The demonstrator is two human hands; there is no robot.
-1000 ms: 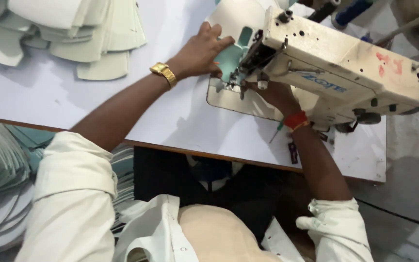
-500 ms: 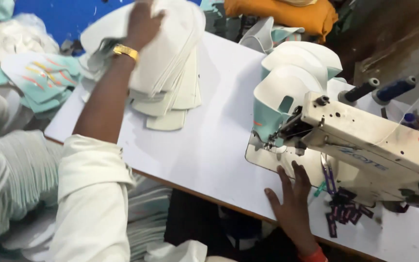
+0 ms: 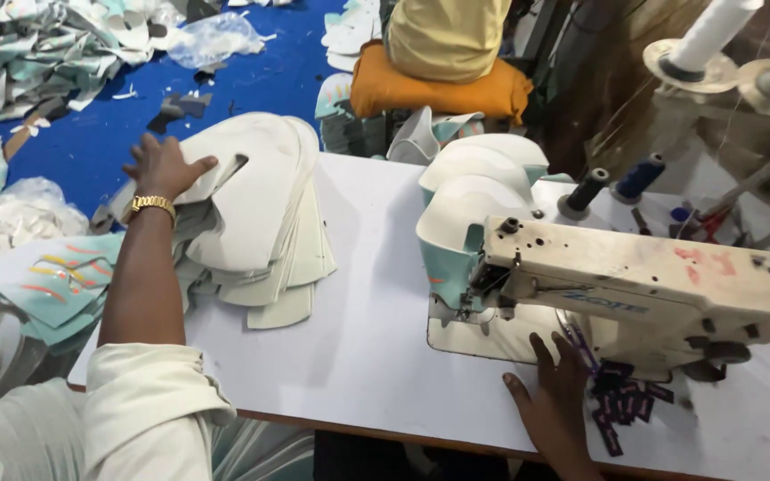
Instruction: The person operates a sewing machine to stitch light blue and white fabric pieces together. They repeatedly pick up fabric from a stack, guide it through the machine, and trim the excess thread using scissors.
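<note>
My left hand (image 3: 164, 167), with a gold watch at the wrist, rests on the top piece of a stack of cream-white cut shoe pieces (image 3: 260, 214) at the left of the white table (image 3: 367, 347). Its fingers grip the edge of that top piece. My right hand (image 3: 554, 405) lies flat on the table at the base of the cream sewing machine (image 3: 634, 285), fingers spread, holding nothing. Curved white and teal sewn pieces (image 3: 465, 200) stand behind the machine's needle end.
Dark purple labels (image 3: 621, 401) lie by the machine base. Thread spools (image 3: 639, 178) stand behind it, with large cones (image 3: 710, 40) at the far right. Teal printed pieces (image 3: 46, 285) sit at my left. A person on an orange cushion (image 3: 443, 89) sits beyond; scraps cover the blue floor (image 3: 91, 142).
My view swung left and up from the machine. My left hand left the needle area and reached to the stack of white pieces. My right hand came off the machine and rests flat.
</note>
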